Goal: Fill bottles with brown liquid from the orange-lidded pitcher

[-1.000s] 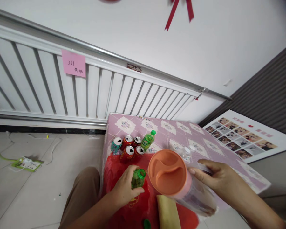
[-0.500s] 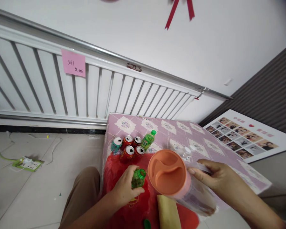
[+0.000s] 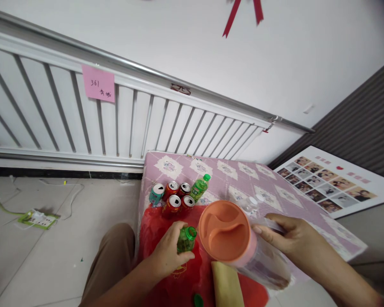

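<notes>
My left hand point(image 3: 167, 252) is wrapped round an uncapped green plastic bottle point(image 3: 186, 240) that stands over a red mat point(image 3: 156, 230). In my right hand point(image 3: 294, 236) is the handle of a clear pitcher point(image 3: 265, 264) with an orange lid point(image 3: 224, 230). The pitcher is tilted, its lid close to the bottle's mouth, and some dark liquid shows low inside it. Whether liquid runs between the two I cannot tell. A green cap point(image 3: 198, 299) lies on the mat near a yellowish folded cloth-like roll point(image 3: 227, 285).
Several opened drink cans point(image 3: 173, 203) and a capped green bottle point(image 3: 199, 187) stand behind my left hand on a patterned tablecloth point(image 3: 211, 168). Clear bottles point(image 3: 251, 202) are behind the pitcher. A radiator point(image 3: 128, 115) runs along the wall; a photo board point(image 3: 326, 183) leans at right.
Almost nothing differs. Both hands keep their hold on the bottle and the pitcher, and the view has shifted very slightly.
</notes>
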Demonstrator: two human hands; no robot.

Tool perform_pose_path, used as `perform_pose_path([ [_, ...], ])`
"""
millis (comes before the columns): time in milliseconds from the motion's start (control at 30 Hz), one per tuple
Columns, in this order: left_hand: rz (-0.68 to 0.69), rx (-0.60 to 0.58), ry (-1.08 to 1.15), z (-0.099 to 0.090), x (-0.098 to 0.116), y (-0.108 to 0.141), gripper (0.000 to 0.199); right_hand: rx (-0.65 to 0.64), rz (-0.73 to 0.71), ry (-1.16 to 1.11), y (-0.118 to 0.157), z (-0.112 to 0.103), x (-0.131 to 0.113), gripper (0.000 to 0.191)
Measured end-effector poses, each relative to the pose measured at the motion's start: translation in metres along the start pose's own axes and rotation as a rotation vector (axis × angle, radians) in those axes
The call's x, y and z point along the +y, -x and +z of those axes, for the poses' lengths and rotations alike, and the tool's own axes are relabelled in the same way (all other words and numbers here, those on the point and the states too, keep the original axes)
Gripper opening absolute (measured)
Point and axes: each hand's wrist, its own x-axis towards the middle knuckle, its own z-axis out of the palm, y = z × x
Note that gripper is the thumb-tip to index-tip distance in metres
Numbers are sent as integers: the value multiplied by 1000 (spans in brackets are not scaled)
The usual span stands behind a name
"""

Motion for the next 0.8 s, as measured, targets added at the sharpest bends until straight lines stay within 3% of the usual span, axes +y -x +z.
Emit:
perform_pose_path([
  [300,2,2,9,-1,0,1,71,63,10,-49,2,5,-2,43],
  [500,-3,-13,3,-1,1,0,72,-55,31,-5,-1,2,2,46],
  [667,-12,-14,7,-1,2,0,71,71,-3,-31,2,6,0,44],
  [800,-10,-2,9,-1,2,0,72,87,-11,-54,3,8,-2,44],
])
